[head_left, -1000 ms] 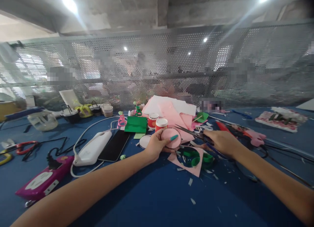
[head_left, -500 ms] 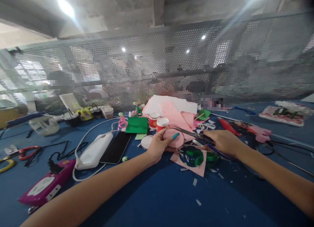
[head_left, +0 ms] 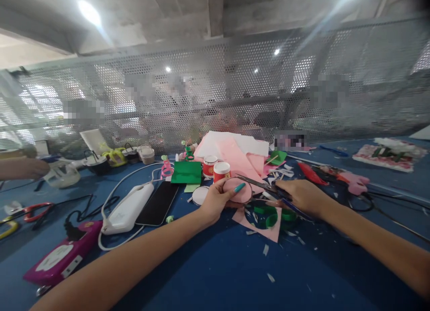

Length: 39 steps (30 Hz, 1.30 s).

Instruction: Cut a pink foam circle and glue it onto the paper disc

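Note:
My left hand [head_left: 217,199] pinches a round pink disc [head_left: 239,194] with a dark outline, the thumb lying flat across its face. My right hand [head_left: 298,195] is closed round the handles of a pair of scissors [head_left: 257,182], whose blades reach left to the disc's upper right edge. Below the disc lies a pink sheet [head_left: 272,230] with a round hole cut in it. Green strips [head_left: 273,216] and small white scraps surround it. A white disc with a dark rim [head_left: 200,195] rests just left of my left hand.
Red-and-white tubs [head_left: 221,171] stand behind my left hand, before stacked pink and white sheets [head_left: 242,145]. A phone [head_left: 157,203], white power strip [head_left: 129,208] and purple socket block [head_left: 63,253] lie left. A pink glue gun [head_left: 356,183] lies right. Another person's hand [head_left: 35,168] is far left.
Another person's hand has come in at the far left, by the clear jar. My scissors blades and the disc have barely moved; the whole view has shifted slightly.

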### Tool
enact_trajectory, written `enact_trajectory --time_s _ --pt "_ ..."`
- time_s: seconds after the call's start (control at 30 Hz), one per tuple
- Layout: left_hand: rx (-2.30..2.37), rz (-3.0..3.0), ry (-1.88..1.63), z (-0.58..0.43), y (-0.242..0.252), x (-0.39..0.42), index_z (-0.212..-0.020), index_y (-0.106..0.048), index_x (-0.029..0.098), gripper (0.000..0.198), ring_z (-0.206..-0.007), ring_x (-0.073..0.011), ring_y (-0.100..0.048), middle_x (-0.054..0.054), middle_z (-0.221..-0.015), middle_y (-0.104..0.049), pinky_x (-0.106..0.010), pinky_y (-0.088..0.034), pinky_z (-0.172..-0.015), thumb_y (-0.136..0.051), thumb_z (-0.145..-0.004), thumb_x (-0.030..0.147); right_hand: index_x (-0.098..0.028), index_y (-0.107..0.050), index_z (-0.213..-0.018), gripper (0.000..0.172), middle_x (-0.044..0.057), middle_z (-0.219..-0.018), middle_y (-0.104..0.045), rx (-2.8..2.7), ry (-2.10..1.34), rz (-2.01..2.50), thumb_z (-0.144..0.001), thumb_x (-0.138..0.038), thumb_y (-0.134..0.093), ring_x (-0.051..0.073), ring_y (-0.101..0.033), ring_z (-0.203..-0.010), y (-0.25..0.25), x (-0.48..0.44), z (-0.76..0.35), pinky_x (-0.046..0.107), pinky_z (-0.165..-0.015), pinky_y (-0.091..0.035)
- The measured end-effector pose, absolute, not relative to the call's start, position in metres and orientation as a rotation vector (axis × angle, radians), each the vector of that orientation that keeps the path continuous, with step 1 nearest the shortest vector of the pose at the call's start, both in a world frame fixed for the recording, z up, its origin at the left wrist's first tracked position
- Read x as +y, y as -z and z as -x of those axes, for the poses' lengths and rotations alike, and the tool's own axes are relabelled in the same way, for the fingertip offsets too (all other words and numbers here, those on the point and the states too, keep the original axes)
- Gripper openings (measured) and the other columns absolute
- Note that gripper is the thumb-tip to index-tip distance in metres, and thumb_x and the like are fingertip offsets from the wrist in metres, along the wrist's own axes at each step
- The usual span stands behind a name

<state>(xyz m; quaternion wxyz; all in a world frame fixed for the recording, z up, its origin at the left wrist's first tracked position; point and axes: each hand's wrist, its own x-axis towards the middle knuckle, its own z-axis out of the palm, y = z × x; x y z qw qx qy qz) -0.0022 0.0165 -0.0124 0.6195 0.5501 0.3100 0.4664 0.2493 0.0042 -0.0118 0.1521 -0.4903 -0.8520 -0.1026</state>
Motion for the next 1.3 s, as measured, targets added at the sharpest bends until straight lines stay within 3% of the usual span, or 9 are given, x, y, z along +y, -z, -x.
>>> enact_trajectory --time_s 0.3,0.87,1.3 --pt "0.742 -1.253 -1.078 0.002 0.011 0.017 -0.095 -0.063 0.017 0.035 -0.068 -0.0188 -0.067 -0.004 -0.084 -0.070 -0.030 -0.058 -0.056 -0.075 -0.066 0.032 -0.020 -0.051 -0.079 0.041 0.009 -0.070 -0.066 -2.489 0.293 1.413 -0.083 -0.059 -0.042 0.024 -0.063 -0.063 0.009 0.004 -0.248 0.027 -0.052 -0.031" --pt "0.742 -1.251 -1.084 0.003 0.010 0.015 -0.094 -0.063 0.016 0.036 -0.066 -0.0169 -0.066 -0.005 -0.085 -0.069 -0.029 -0.058 -0.056 -0.076 -0.064 0.033 -0.019 -0.057 -0.080 0.051 0.010 -0.066 -0.066 -2.468 0.424 1.434 -0.082 -0.066 -0.036 0.024 -0.061 -0.059 0.010 0.004 -0.251 0.027 -0.050 -0.029" --pt "0.731 -1.259 -1.071 0.001 0.010 0.014 -0.090 -0.063 0.016 0.034 -0.063 -0.0154 -0.065 -0.002 -0.079 -0.067 -0.026 -0.057 -0.052 -0.076 -0.063 0.031 -0.018 -0.056 -0.084 0.051 0.012 -0.076 -0.068 -2.510 0.362 1.524 -0.081 -0.065 -0.037 0.029 -0.065 -0.068 0.001 0.000 -0.250 0.028 -0.053 -0.030"
